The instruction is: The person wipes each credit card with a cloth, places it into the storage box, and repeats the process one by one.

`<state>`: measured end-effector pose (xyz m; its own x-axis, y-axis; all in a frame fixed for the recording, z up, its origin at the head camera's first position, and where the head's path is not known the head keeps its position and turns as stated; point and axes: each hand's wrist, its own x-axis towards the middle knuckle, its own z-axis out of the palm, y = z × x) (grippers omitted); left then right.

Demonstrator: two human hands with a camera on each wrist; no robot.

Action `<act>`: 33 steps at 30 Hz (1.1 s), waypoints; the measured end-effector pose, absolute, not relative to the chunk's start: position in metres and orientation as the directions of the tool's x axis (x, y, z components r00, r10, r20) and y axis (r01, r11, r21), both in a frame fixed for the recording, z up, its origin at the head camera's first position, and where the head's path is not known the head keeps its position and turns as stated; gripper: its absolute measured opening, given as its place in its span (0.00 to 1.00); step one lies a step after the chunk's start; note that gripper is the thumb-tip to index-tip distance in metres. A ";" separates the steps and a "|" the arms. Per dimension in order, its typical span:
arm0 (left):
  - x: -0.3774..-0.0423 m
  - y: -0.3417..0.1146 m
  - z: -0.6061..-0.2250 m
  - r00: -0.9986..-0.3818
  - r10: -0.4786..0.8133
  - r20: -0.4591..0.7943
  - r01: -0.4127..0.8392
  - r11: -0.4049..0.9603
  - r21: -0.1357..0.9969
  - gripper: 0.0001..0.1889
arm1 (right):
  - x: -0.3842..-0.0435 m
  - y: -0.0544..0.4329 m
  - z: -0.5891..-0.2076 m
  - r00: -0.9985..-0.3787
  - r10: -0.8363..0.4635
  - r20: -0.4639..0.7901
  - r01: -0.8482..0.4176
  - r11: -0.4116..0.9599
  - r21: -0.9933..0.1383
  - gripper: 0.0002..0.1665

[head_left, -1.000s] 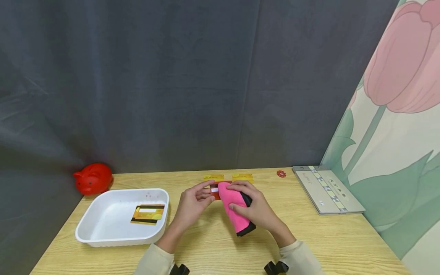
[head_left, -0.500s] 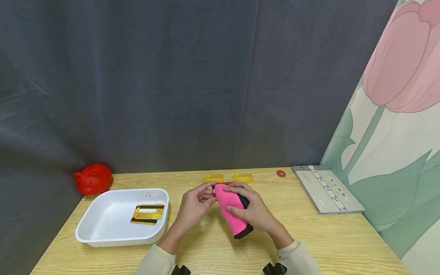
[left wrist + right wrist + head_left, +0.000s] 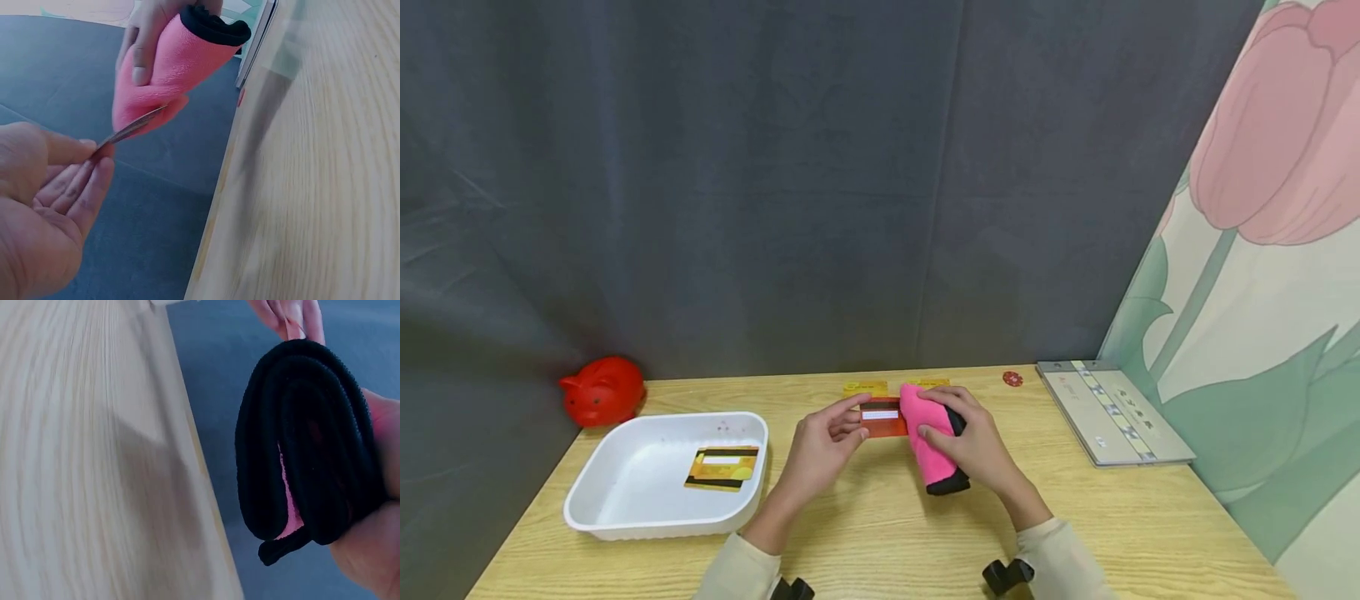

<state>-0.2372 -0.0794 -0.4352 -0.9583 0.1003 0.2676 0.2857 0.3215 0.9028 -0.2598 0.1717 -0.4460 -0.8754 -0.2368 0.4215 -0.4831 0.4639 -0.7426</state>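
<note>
My left hand point(image 3: 822, 446) pinches a red card point(image 3: 883, 427) by its left edge, thumb against fingers. The card carries a dark stripe and a white strip. Held above the table, it appears edge-on in the left wrist view. My right hand point(image 3: 976, 442) grips a folded pink cloth point(image 3: 925, 454) with a black border, whose near end lies around the card's right edge. In the left wrist view a fold of the cloth point(image 3: 169, 75) laps over the card's tip. The right wrist view shows the black border point(image 3: 300, 425) layered in folds.
A white tray point(image 3: 625, 527) at left holds yellow-and-black cards point(image 3: 722, 467). Behind it sits a red piggy bank point(image 3: 604, 392). Yellow cards point(image 3: 865, 388) and a red chip point(image 3: 1012, 378) lie along the back edge. A grey album point(image 3: 1112, 412) lies at right.
The cloth first slid left over the card, covering most of it, then moved right and slightly up, baring the card's face. My left hand stays almost in place, pinching the card.
</note>
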 end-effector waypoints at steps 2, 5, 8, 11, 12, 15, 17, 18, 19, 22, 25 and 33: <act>-0.239 -0.081 -0.436 -0.961 0.087 0.263 0.277 0.327 0.904 0.23 | -0.264 0.178 -0.448 -0.887 -0.208 0.413 -0.461 0.476 -0.749 0.29; -0.241 -0.083 -0.437 -0.963 0.073 0.258 0.268 0.333 0.904 0.23 | -0.267 0.186 -0.449 -0.905 -0.170 0.389 -0.420 0.492 -0.763 0.29; -0.241 -0.086 -0.434 -0.964 0.063 0.258 0.264 0.333 0.905 0.24 | -0.268 0.192 -0.448 -0.917 -0.146 0.370 -0.392 0.495 -0.776 0.29; -0.240 -0.092 -0.427 -0.964 0.046 0.263 0.263 0.327 0.908 0.24 | -0.269 0.197 -0.446 -0.922 -0.138 0.363 -0.383 0.482 -0.788 0.29; -0.240 -0.094 -0.424 -0.964 0.035 0.265 0.262 0.324 0.909 0.24 | -0.269 0.198 -0.445 -0.923 -0.137 0.360 -0.379 0.479 -0.792 0.29; -0.240 -0.105 -0.416 -0.961 0.003 0.275 0.261 0.320 0.911 0.24 | -0.270 0.200 -0.442 -0.923 -0.134 0.362 -0.381 0.458 -0.803 0.29; -0.239 -0.115 -0.410 -0.960 -0.022 0.280 0.260 0.313 0.914 0.24 | -0.269 0.201 -0.441 -0.921 -0.130 0.366 -0.384 0.449 -0.807 0.29; -0.239 -0.121 -0.408 -0.960 -0.033 0.277 0.254 0.315 0.915 0.24 | -0.269 0.201 -0.440 -0.921 -0.127 0.369 -0.386 0.445 -0.808 0.29; -0.238 -0.126 -0.407 -0.960 -0.043 0.275 0.248 0.319 0.915 0.24 | -0.269 0.201 -0.440 -0.919 -0.126 0.373 -0.389 0.440 -0.810 0.28; -0.233 -0.147 -0.404 -0.964 -0.072 0.256 0.218 0.339 0.915 0.23 | -0.268 0.201 -0.439 -0.917 -0.134 0.375 -0.395 0.425 -0.814 0.29; -0.227 -0.167 -0.405 -0.970 -0.083 0.229 0.181 0.380 0.907 0.22 | -0.268 0.200 -0.439 -0.919 -0.133 0.372 -0.393 0.416 -0.820 0.29; -0.212 -0.214 -0.408 -0.959 -0.140 0.246 0.155 0.468 0.870 0.21 | -0.267 0.205 -0.435 -0.917 -0.124 0.379 -0.395 0.416 -0.819 0.28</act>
